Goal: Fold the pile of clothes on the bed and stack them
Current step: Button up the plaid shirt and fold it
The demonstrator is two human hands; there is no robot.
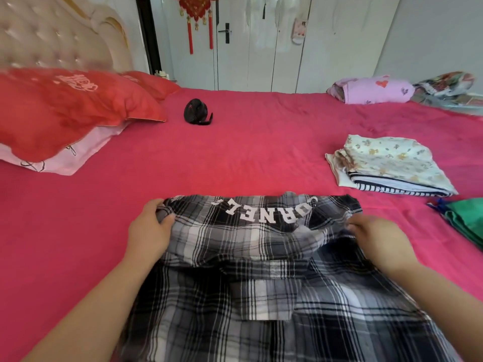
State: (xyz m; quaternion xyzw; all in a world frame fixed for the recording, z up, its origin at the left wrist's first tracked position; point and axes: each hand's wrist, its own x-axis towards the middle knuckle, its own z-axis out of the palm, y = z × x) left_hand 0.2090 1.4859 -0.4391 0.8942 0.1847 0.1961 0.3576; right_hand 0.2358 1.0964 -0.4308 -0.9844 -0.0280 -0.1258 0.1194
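Fingers [156, 205] of the left hand [150, 229] curl over the left corner of a plaid shirt [261, 259], the thumb pinching the cloth from the near side. The right hand [380, 240] pinches the opposite corner, its fingers bent round a bunched fold. One shirt, held by two hands, lies on the near middle of the pink bedspread [235, 152], its near part running off the bottom edge of the view. Its cloth is a black, grey and white check. The far portion lies folded over the rest, showing white block letters, inverted to the viewer, along the far edge, and a patch pocket shows below the fold. Left to right behind it: two red pillows [68, 113], the nearer resting on one pink pillow [62, 163]; one small black object [197, 112], apparently a fan; one stack of two folded garments [389, 163], floral above striped, well apart from the shirt; one green cloth [467, 222] at the right edge. Two rolled bundles [373, 90] lie at the far right corner.
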